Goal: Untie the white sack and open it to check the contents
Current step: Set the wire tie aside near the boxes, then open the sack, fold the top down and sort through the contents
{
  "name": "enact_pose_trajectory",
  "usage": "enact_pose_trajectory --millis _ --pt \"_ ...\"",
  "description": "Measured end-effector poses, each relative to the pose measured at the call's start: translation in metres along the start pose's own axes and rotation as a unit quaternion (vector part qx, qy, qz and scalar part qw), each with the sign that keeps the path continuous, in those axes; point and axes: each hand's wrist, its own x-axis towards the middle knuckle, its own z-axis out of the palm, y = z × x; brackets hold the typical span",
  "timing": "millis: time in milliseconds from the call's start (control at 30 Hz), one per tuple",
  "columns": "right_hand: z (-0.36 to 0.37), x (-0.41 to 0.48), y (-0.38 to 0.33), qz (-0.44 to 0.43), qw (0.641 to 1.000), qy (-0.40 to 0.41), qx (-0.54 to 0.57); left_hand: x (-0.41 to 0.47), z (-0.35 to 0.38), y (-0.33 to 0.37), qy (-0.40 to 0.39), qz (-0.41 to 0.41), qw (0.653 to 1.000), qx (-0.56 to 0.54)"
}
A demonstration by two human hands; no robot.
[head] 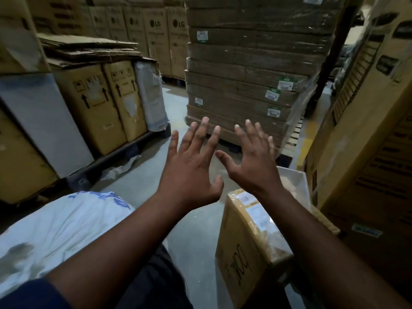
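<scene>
A white sack (pixel 58 228) with blue print and a dark stain lies at the lower left, beneath my left forearm. Its tie is not visible. My left hand (pixel 189 168) is held out in front of me above the floor, fingers spread, holding nothing. My right hand (pixel 252 161) is beside it, also spread and empty. Both hands are well clear of the sack, above and to its right.
A taped cardboard box (pixel 247 246) stands at the lower right, under my right forearm. A wrapped pallet of flat cartons (pixel 240 74) rises ahead. Boxes on a pallet (pixel 95 103) line the left, tall cartons (pixel 367 141) the right. Grey floor (pixel 142 181) runs between them.
</scene>
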Motion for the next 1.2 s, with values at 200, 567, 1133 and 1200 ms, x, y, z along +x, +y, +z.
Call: enact_pose_trajectory --millis 200,567,1133,1200 --pt "0.035 0.019 -0.090 -0.100 0.992 -0.039 0.059 -0.031 -0.047 -0.080 0.032 -0.082 0.994 0.057" --pt "0.132 -0.054 -0.297 -0.257 0.939 -0.107 0.200 -0.221 -0.112 -0.208 0.026 -0.308 0.937 0.164" --pt "0.254 -0.143 -0.328 -0.368 0.863 -0.308 0.159 -0.370 -0.004 -0.247 -0.039 -0.424 0.898 0.113" --pt "0.260 -0.143 -0.321 -0.358 0.854 -0.338 0.168 -0.374 0.005 -0.253 -0.042 -0.425 0.897 0.118"
